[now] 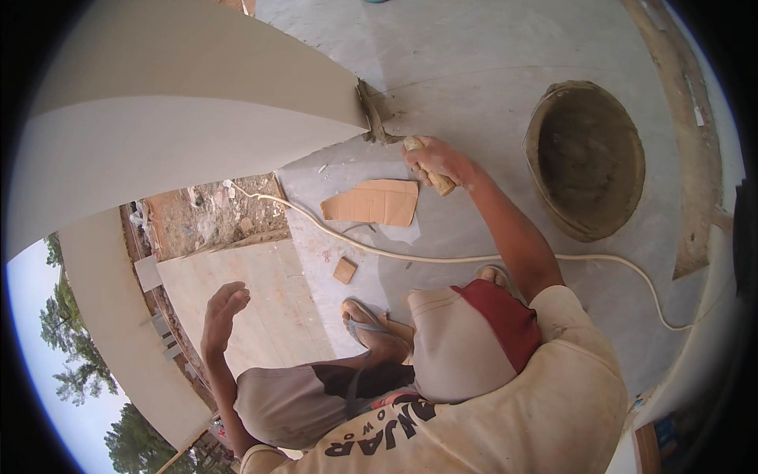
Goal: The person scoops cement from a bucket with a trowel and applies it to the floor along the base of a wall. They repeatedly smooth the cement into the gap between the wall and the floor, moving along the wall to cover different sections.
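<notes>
My right hand [444,162] grips the wooden handle [430,167] of a trowel. The trowel's blade [373,110], smeared with grey mortar, lies against the foot of a pale column [237,130], where wet mortar clings to the corner. In the air at the left, my left hand [224,310] is empty, its fingers loosely bent. To the right of my right forearm stands a round black bucket [588,162], crusted with mortar and holding more of it inside.
A torn piece of cardboard [373,202] lies on the grey floor. A pale hose or cable [458,259] winds across it, close to my sandalled foot [363,324]. A small brown square [344,270] lies nearby. Rubble [213,217] fills a gap left of the floor edge.
</notes>
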`<action>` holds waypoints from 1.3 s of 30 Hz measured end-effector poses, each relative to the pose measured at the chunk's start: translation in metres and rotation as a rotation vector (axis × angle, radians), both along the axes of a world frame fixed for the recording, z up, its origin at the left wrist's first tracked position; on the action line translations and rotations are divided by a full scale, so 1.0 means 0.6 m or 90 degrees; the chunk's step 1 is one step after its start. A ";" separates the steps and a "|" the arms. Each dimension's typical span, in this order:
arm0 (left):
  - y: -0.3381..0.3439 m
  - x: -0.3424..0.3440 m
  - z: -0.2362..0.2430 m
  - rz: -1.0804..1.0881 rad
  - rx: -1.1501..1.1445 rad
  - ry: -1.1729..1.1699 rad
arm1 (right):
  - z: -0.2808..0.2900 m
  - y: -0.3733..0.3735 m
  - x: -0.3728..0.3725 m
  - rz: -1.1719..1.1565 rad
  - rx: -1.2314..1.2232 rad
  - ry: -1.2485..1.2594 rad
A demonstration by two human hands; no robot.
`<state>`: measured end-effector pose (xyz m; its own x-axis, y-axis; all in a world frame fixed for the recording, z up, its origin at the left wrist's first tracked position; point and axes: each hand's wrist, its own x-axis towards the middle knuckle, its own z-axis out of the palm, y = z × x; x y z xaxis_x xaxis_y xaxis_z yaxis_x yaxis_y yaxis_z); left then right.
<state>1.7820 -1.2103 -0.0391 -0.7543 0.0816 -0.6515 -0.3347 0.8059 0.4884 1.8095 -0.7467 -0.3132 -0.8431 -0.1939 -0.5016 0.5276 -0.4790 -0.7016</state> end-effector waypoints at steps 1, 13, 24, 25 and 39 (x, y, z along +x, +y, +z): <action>0.001 -0.003 -0.002 -0.008 0.000 0.000 | 0.004 0.005 0.006 0.005 -0.008 0.002; 0.019 -0.007 0.000 -0.011 -0.012 0.007 | -0.024 0.013 0.001 0.013 -0.067 0.011; 0.043 -0.012 -0.004 -0.042 -0.002 0.004 | -0.020 0.029 0.005 -0.022 -0.030 0.015; 0.043 -0.010 -0.003 -0.038 -0.004 0.003 | -0.028 0.025 0.001 -0.024 -0.045 0.028; 0.035 -0.006 0.001 -0.033 -0.007 0.015 | -0.025 -0.016 0.059 -0.035 -0.015 -0.042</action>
